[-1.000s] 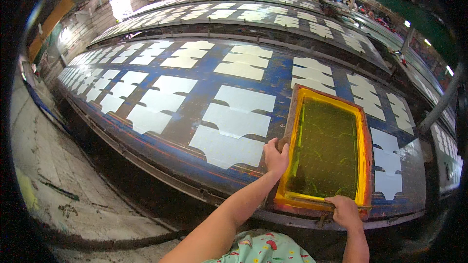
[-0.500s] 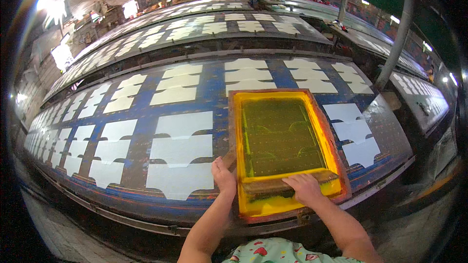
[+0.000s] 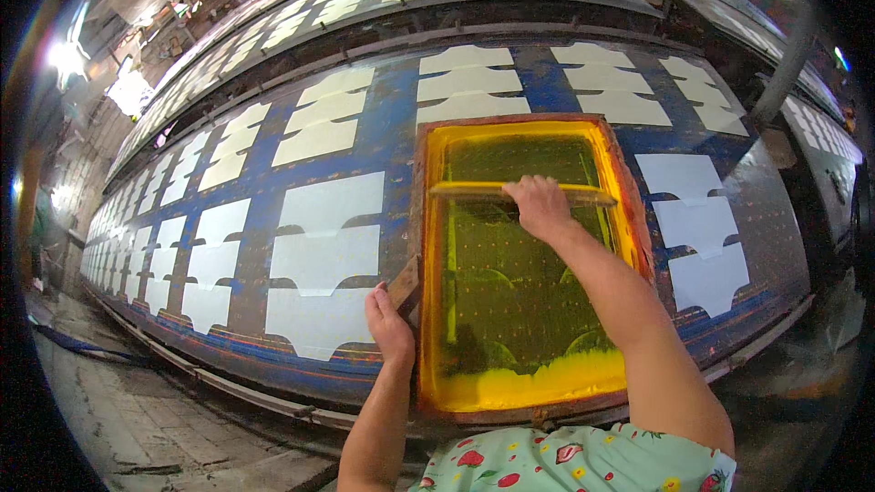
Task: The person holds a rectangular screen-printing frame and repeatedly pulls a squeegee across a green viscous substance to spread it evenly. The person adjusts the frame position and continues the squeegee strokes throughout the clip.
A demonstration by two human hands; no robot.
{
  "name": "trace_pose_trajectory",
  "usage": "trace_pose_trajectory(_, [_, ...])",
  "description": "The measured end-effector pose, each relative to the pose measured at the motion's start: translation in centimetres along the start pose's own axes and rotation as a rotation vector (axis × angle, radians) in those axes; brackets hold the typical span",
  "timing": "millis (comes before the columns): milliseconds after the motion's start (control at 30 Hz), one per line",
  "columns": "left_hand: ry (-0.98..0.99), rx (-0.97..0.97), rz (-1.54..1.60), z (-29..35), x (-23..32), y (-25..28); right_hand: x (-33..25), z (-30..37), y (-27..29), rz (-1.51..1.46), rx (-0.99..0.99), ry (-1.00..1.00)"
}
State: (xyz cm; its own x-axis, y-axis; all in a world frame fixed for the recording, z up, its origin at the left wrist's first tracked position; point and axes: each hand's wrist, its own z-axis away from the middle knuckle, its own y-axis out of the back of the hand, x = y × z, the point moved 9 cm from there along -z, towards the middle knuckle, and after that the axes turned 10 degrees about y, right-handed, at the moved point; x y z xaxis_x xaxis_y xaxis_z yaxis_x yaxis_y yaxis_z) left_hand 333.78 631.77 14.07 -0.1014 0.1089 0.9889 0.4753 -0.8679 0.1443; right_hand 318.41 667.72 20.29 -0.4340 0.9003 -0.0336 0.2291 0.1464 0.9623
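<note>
A screen-printing frame (image 3: 629, 219) with a reddish-brown rim lies on the long table, its mesh smeared with yellow ink. My right hand (image 3: 540, 208) grips a wooden squeegee (image 3: 474, 190) that spans the mesh crosswise near its far end. A thick band of yellow ink (image 3: 519, 389) lies along the near end. Faint curved outlines show through the mesh. At the frame's left side, my left hand (image 3: 390, 326) is closed on a short wooden handle (image 3: 406, 284) that juts from the rim. What lies under the frame is mostly hidden.
White cut fabric pieces (image 3: 326, 251) lie in rows on the blue-stained table (image 3: 392, 141), left of, right of and beyond the frame. More long tables (image 3: 365, 14) with white pieces stand behind. A grey post (image 3: 786, 68) rises at the right.
My right hand has pushed the squeegee from the near end of the mesh to near the far end. The left hand stays on the handle. The view has tilted downward.
</note>
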Motion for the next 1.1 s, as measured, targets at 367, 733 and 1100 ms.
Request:
trace_pose_trajectory(367, [0.022,0.087,-0.14,0.6,0.2,0.4,11.3,-11.9,-2.0,-0.068,0.077,0.009])
trace_pose_trajectory(733, [0.073,0.078,-0.193,0.5,0.8,0.0,13.6,-13.2,-1.3,-0.174,-0.177,0.028])
trace_pose_trajectory(1100, [0.076,-0.029,-0.157,-0.1,0.5,-0.5,2.5,0.5,2.2,-0.226,-0.349,0.146])
